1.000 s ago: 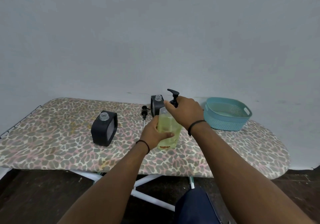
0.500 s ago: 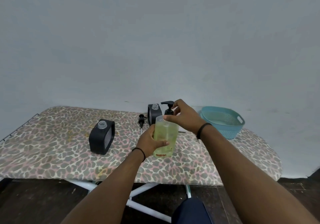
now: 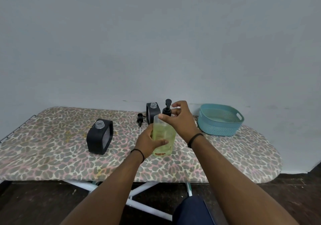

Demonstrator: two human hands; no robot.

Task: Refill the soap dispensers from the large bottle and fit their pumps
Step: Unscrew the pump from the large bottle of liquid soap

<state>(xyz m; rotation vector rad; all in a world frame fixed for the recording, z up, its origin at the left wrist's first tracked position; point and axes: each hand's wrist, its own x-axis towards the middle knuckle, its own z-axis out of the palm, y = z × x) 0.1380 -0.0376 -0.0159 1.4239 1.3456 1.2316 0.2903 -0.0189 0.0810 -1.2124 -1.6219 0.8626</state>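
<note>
Opening step: left hand (image 3: 149, 142) grips the bottle (image 3: 163, 137); right hand (image 3: 179, 118) seemingly pinches its pump (image 3: 167, 110). Next, pour into the dispenser (image 3: 99, 138) at nine o'clock.

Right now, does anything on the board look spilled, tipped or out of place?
No spill shows. One loose pump lies flat on the ironing board beside the far dispenser; both dispensers stand upright with open necks.

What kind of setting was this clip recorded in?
Probably a room at home used as a makeshift work spot: an ironing board with a leopard-print cover serves as the table, it stands against a bare painted wall, and a plastic basket sits on it.
</note>
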